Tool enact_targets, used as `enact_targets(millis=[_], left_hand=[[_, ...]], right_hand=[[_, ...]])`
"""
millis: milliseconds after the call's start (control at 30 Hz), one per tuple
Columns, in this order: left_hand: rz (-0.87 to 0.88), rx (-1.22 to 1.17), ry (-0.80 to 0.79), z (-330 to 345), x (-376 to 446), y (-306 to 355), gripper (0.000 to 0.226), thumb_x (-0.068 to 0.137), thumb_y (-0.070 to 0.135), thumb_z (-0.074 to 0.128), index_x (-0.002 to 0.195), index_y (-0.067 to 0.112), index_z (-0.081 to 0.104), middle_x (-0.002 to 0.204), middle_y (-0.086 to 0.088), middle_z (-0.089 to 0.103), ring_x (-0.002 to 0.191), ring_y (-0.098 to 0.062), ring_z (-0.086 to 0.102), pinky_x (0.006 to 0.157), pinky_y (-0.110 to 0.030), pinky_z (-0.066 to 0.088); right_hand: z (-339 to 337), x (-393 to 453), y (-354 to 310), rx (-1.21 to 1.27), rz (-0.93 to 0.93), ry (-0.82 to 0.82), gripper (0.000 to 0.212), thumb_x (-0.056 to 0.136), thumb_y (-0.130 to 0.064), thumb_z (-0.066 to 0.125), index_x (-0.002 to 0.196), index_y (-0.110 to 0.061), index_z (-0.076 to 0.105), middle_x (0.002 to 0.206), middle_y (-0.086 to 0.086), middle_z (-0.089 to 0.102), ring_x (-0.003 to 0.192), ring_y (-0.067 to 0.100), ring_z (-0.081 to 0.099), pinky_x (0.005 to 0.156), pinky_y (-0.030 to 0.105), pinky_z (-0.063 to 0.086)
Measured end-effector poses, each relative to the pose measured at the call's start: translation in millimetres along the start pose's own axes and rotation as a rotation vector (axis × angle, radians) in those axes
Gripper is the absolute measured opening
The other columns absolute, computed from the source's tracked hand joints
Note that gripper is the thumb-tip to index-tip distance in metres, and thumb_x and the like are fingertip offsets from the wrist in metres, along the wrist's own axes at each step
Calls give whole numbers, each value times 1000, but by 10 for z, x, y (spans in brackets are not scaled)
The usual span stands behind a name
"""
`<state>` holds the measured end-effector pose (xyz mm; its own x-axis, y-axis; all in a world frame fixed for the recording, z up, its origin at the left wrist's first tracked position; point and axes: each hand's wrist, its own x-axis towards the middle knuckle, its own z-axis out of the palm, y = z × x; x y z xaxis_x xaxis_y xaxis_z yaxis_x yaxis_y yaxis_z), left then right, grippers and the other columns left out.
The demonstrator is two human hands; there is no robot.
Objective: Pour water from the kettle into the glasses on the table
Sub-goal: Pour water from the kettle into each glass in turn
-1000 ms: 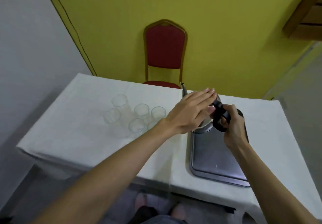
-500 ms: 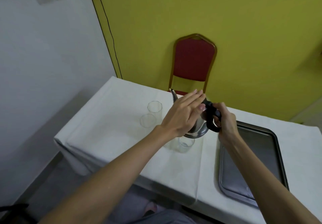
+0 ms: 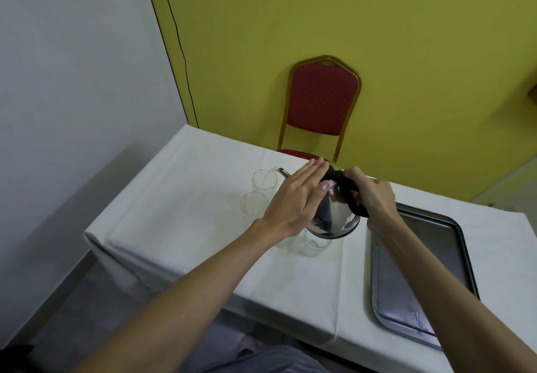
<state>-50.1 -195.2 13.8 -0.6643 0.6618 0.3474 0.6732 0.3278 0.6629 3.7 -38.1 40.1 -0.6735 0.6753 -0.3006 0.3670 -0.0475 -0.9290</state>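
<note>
Two hands on kettle (image 3: 334, 215) | right hand (image 3: 373, 195) wrapped round handle, tipping | left hand (image 3: 296, 198) flat on lid so it stays put | spout ahead of grip, over far glass (image 3: 265, 179) | other glasses below and beside, table (image 3: 189, 213)

1. Table (image 3: 180, 215): rectangular, covered by a white cloth that hangs over the near and left edges; fold creases show in it.
2. Far glass (image 3: 265, 179): clear, upright on the cloth, left of centre.
3. Second glass (image 3: 253, 204): clear, upright, just in front of the far one.
4. Near glass (image 3: 313, 247): clear, upright, closer to the near edge, partly hidden from above.
5. Metal tray (image 3: 406, 279): flat on the cloth at the right end, well apart from the glasses.
</note>
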Motion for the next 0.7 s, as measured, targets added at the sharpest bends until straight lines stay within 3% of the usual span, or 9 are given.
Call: enact_targets(millis=[233,333,467,700], left_hand=[[-34,-31,-21,30,-56,-30,54,104,40,24,151,15,29,159,0,27,148,-6,14,120,-22,10],[-35,-29,-19,29,-77,-30,54,104,40,24,151,14,29,159,0,27,148,-6,14,119,-20,9],[-47,-45,-10,29,-99,-20,54,103,40,24,151,15,29,159,0,27,148,-7,15,120,-25,12],[-55,-29,10,29,-120,14,55,103,42,22,151,16,28,159,1,27,148,-6,14,119,-22,11]], right_hand=[[-3,-19,16,-74,-11,13,41,51,-55,71,57,-14,67,56,4,65,63,24,55,64,38,41],[-8,-30,18,-94,-20,2,45,52,-56,71,62,-12,70,66,15,69,65,25,56,65,39,42],[-21,-60,-9,-104,-32,-8,53,52,-56,70,68,-6,74,69,18,70,65,25,55,65,39,41],[-38,-92,-52,-144,-67,2,50,53,-58,69,64,-10,70,62,8,66,61,23,53,61,36,40]])
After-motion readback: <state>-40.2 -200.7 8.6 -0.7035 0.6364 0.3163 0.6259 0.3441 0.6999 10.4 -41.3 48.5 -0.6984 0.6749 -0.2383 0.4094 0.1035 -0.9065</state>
